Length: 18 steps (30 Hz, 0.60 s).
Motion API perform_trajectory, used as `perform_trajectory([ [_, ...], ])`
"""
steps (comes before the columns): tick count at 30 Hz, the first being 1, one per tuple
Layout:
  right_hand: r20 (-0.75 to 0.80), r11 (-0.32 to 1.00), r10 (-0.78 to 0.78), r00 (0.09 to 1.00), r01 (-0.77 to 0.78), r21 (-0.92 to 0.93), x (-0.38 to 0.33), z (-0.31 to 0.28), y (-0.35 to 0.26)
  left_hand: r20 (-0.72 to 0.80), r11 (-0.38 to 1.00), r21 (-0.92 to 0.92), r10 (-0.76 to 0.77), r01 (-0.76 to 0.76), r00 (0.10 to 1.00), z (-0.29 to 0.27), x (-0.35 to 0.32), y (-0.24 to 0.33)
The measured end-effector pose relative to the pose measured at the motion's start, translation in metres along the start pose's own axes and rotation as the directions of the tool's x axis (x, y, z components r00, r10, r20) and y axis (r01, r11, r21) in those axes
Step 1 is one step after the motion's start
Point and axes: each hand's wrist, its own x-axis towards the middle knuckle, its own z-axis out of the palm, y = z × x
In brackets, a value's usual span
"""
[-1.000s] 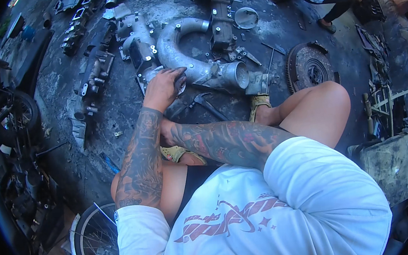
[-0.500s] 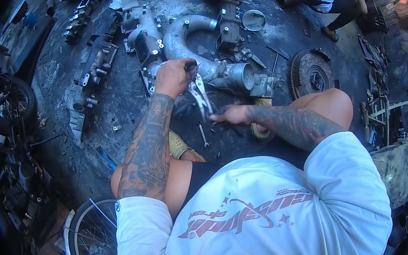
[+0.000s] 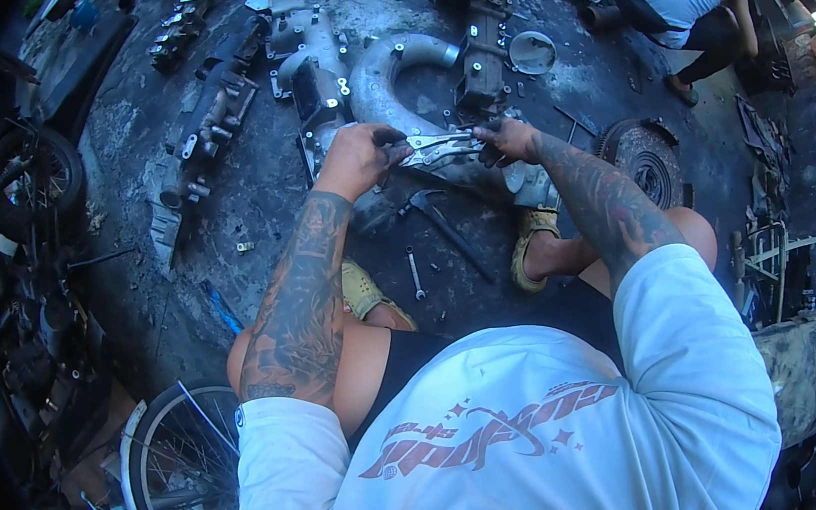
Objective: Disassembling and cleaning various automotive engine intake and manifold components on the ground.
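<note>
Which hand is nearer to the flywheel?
Right. The right hand is left of the flywheel and slightly higher in the picture; the left hand is farther off to the left.

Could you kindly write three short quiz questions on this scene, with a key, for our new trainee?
1. Multiple choice: what do the left hand and the right hand hold between them?
A) a saw
B) a silver plier-like tool
C) a paintbrush
2. True or false: the hammer is in the right hand's grip.
3. Fill the gap: the wrench lies between the two yellowish ____.

Key:
1. B, the silver plier-like tool.
2. False; neither hand holds the hammer.
3. Clogs.
</note>
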Motion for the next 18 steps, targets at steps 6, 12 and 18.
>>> perform_trajectory([
  [6,-0.082,0.969,-0.025,0.996,0.004,-0.248,0.036,-0.016,-0.051,0.168,0.998,-0.048,-0.018,0.026,0.986,-0.015,0.005,0.002],
  [12,-0.15,0.778,-0.225,0.963,0.084,-0.623,0.082,0.012,-0.125,0.239,0.995,0.069,0.057,-0.076,0.969,-0.026,0.007,0.011],
  [18,0.045,0.488,-0.469,0.882,0.301,-0.819,0.087,0.084,-0.197,0.243,0.983,0.154,0.059,-0.098,0.968,-0.02,0.002,0.031],
])
